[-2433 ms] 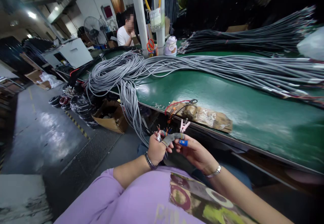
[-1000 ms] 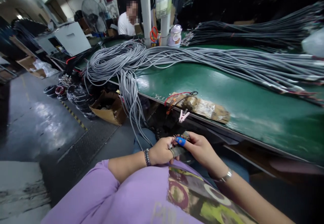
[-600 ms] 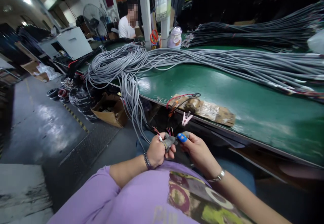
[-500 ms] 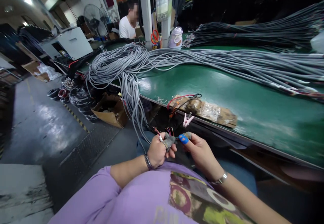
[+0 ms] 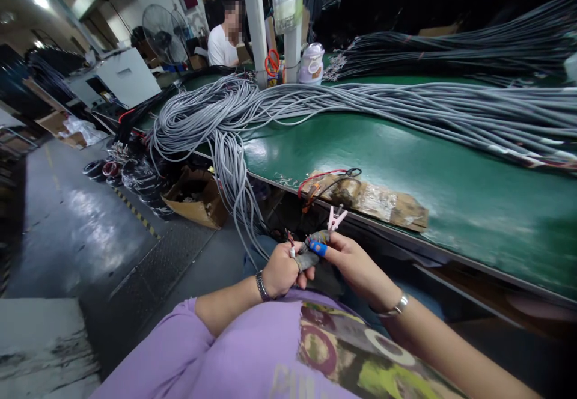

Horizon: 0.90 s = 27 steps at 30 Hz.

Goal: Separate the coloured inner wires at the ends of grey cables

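My left hand (image 5: 285,268) is closed on the end of a grey cable, its taped thumb pressed along the top. Thin coloured wires (image 5: 291,240) fan out from the cable end beside that thumb. My right hand (image 5: 345,253), with a blue cover on the thumb and tape on the index finger, pinches at the wires right against the left fingertips. The fingers hide most of what lies between them. A bundle of grey cables (image 5: 229,164) hangs over the table edge to the left. Just above my right hand is a pink clothespin-like clip (image 5: 336,217).
Cardboard wrapped in tape (image 5: 383,204) lies at the edge of the green table (image 5: 360,140), with red and black leads. Grey and black cable bundles (image 5: 451,56) stretch across the back. An open carton (image 5: 196,201) stands on the floor. A person (image 5: 222,44) sits behind a post.
My right hand has moved left onto the left fingertips, from slightly apart. The coloured wires that stood up between the hands are now mostly covered by the right fingers.
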Motion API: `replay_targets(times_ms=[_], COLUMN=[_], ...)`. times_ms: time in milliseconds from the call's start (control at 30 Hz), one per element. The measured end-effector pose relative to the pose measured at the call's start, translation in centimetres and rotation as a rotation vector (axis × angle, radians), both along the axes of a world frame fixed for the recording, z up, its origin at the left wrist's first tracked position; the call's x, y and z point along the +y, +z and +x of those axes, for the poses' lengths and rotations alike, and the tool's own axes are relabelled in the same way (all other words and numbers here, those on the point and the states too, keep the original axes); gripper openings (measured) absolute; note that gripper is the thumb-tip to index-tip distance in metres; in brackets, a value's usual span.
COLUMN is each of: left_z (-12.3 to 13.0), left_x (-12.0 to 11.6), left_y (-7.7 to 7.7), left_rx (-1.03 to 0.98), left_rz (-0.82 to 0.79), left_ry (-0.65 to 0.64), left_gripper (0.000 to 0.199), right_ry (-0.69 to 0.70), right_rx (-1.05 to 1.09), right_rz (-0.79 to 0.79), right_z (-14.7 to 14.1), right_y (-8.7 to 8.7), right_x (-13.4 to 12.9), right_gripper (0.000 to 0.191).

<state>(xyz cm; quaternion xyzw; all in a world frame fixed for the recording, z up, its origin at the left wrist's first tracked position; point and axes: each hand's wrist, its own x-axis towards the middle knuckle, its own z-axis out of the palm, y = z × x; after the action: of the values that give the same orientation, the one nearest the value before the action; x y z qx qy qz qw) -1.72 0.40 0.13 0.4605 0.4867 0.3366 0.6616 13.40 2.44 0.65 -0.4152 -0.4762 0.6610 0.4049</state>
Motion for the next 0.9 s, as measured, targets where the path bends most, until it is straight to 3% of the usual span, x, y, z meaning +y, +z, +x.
replay_targets(times_ms=[133, 300, 567, 900], left_z=[0.0, 0.1, 0.0, 0.3], left_x=[0.3, 0.4, 0.3, 0.4], left_y=[0.2, 0.3, 0.0, -0.6], left_rx=[0.016, 0.004, 0.004, -0.066], left_rz=[0.0, 0.018, 0.043, 0.068], left_ry=[-0.029, 0.038, 0.109, 0.191], left_gripper=[0.042, 0.044, 0.042, 0.037], right_ry=[-0.082, -0.181, -0.16, -0.271], right_rx=[0.035, 0.038, 0.022, 0.086], right_rz=[-0.033, -0.1, -0.082, -0.153], right_z=[-0.1, -0.5, -0.2, -0.6], right_y=[-0.6, -1.1, -0.8, -0.9], right_x=[-0.2, -0.7, -0.7, -1.2], right_gripper=[0.027, 0.035, 0.033, 0.034])
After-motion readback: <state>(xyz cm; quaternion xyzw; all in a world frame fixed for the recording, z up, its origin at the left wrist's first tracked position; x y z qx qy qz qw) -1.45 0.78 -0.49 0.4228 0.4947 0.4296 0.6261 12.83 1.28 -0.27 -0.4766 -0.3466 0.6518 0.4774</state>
